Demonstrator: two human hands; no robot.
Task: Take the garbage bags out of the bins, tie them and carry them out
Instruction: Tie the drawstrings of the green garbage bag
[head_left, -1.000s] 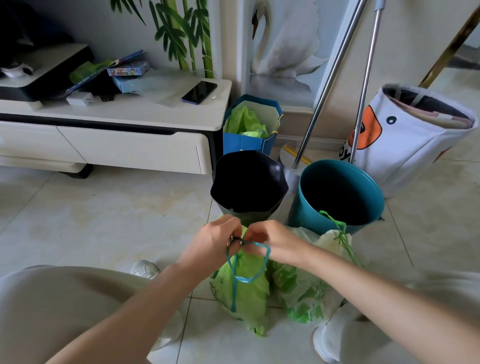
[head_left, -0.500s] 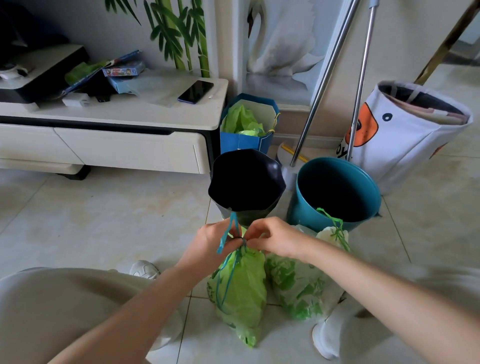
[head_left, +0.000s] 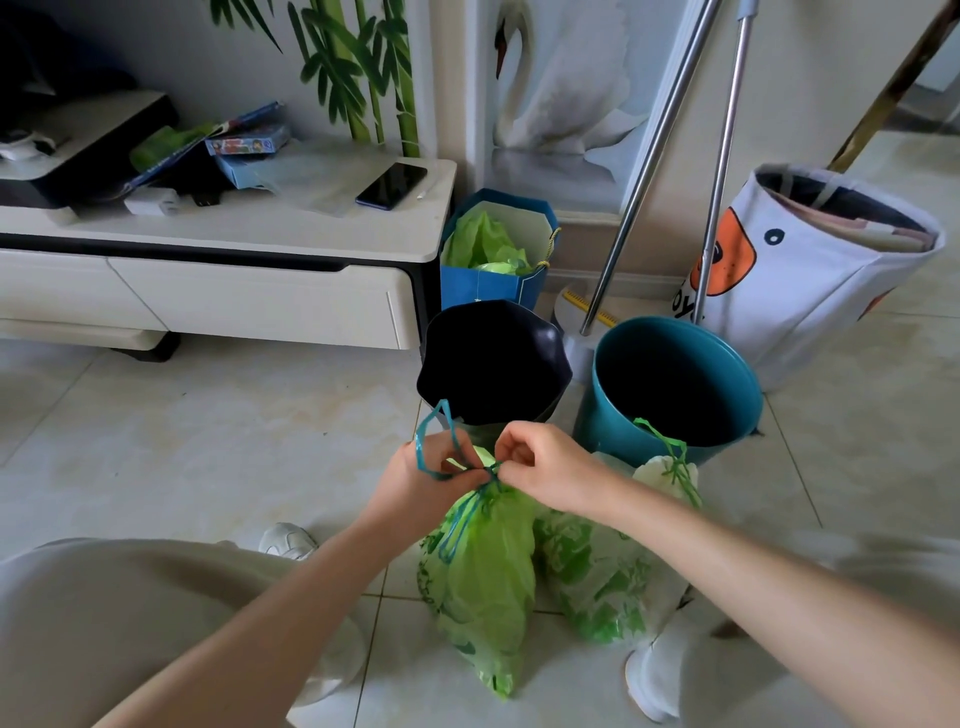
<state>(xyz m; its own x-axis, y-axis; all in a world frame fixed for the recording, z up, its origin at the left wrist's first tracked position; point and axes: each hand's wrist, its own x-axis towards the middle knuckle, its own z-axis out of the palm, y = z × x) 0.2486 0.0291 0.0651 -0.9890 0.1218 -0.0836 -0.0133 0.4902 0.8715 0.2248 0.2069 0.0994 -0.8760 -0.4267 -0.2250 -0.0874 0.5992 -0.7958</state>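
Hands pinching blue drawstring (head_left: 441, 457) at neck of green garbage bag (head_left: 483, 582), left hand (head_left: 431, 483) and right hand (head_left: 545, 467) both clamped on it, just before black bin (head_left: 493, 358).

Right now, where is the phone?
In the head view, the dark phone lies flat at upper centre-left, near the right end of the white TV cabinet, just above the blue paper bag.

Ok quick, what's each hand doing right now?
Left hand: fingers pinching the blue drawstring at the green garbage bag's neck.
Right hand: fingers curled, pinching the same drawstring at the knot.
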